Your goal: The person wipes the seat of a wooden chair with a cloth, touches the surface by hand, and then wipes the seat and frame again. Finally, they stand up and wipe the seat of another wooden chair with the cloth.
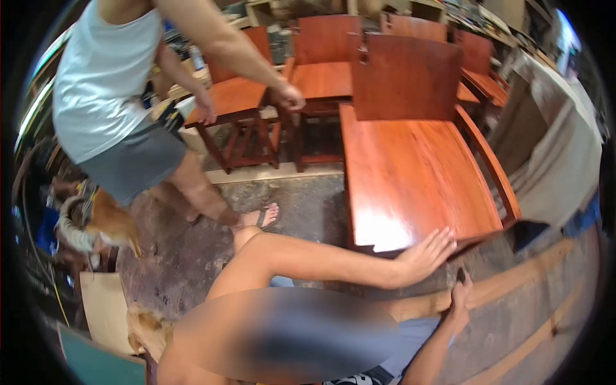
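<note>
My left hand [427, 258] lies with its fingers stretched out on the front edge of the glossy reddish-brown seat of a large wooden chair [410, 170]. Just below that edge, my right hand [461, 294] is closed round a small dark object [461, 276] that I cannot make out. The chair stands upright, with its tall back away from me and an armrest along each side of the seat. A blurred patch covers the bottom middle of the view.
A person [109, 90] in a white sleeveless top stands at the left, beside more wooden chairs [324, 58]. An orange and white cat [114, 218] is behind that person's legs; pale fur shows lower down. Draped cloth [545, 135] hangs at the right; wooden boards [523, 273] lie below.
</note>
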